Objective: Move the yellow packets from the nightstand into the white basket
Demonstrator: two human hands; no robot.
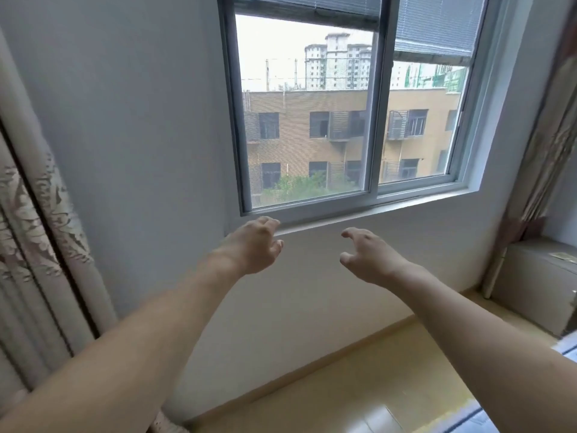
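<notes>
Facing the window [306, 114], both arms out, left hand [253, 245] and right hand [368, 254] loosely curled, holding nothing. No basket visible, nightstand [537, 276] barely at the edge, so a blind reach could easily miss.

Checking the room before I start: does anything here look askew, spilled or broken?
Nothing stands out. The window looks intact, the curtain hangs straight, and both the left hand and right hand are held out holding nothing.

The single head-worn view (wide-angle) faces forward toward the window [343, 114] and wall [140, 120], both outstretched forearms close in the foreground.
</notes>
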